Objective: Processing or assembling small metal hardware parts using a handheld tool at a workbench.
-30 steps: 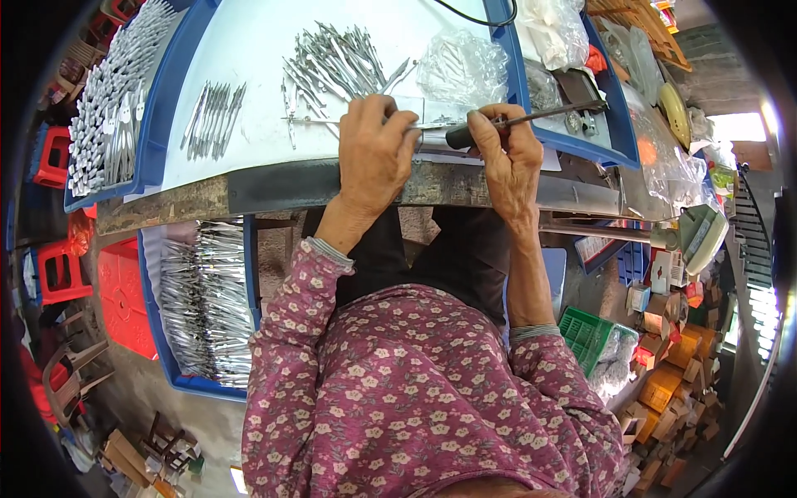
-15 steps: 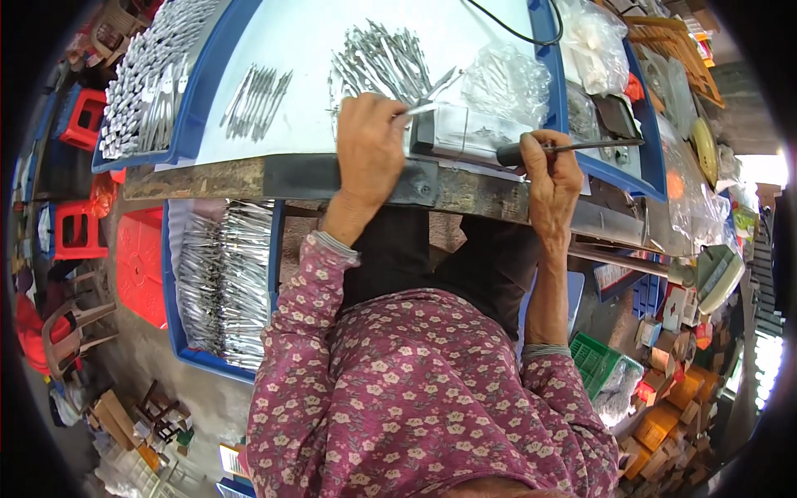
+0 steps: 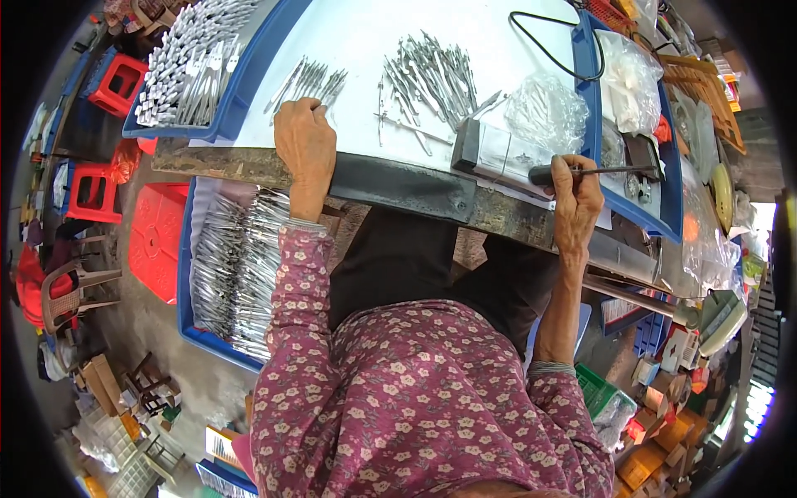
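My left hand [image 3: 305,149] is over the near edge of the white worktop [image 3: 357,50], its fingers bent and closed. Its fingertips reach the near end of a small row of slender silver metal pieces [image 3: 309,80]; what they hold, if anything, is hidden. My right hand [image 3: 574,203] grips a screwdriver-like tool by its black handle [image 3: 542,175], the thin dark shaft pointing right. Just left of that handle sits a dark-ended metal block [image 3: 490,149] at the table edge. A larger loose heap of slender metal pieces [image 3: 427,79] lies beyond it, in the middle.
A blue tray [image 3: 217,131] at left holds stacked silver pieces. Below the table, another blue-rimmed tray [image 3: 189,319] is full of them. Clear plastic [image 3: 548,112] and a black cable [image 3: 531,17] lie at right. Red stools [image 3: 95,192] and a lamp-like head [image 3: 721,315] stand around.
My left hand has moved left, from beside the block and larger heap to the small row. The slender piece it pinched earlier no longer shows. My right hand still holds the tool.
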The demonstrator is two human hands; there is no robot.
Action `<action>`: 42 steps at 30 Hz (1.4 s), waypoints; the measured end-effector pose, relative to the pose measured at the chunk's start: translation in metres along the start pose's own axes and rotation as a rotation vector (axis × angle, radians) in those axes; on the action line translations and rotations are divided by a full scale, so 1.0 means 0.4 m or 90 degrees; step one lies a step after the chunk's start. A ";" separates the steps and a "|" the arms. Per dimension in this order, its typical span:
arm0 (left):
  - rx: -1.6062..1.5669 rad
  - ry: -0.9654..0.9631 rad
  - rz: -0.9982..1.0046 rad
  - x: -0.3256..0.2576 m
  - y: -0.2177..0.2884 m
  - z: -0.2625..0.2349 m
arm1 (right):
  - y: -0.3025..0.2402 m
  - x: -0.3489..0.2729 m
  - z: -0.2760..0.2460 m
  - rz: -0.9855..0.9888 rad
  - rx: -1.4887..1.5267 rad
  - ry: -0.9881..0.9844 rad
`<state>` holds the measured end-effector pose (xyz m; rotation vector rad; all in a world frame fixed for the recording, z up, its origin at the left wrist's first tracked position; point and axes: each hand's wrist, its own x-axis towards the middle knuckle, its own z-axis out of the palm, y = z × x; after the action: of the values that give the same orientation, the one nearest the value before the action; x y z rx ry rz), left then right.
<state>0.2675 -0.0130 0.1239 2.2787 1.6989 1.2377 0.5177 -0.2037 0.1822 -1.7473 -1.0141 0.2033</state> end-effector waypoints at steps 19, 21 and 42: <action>-0.222 -0.102 0.149 -0.002 0.068 0.016 | 0.000 0.002 0.000 -0.003 -0.018 -0.008; -0.234 -0.140 0.214 -0.014 0.104 0.023 | -0.001 0.001 -0.001 -0.004 -0.019 -0.006; -0.253 -0.213 0.325 -0.040 0.171 0.066 | 0.002 0.011 -0.012 -0.003 -0.060 0.002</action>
<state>0.3364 -0.0425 0.1290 2.5388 0.7098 1.0460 0.5236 -0.2041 0.1851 -1.8286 -1.0409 0.1520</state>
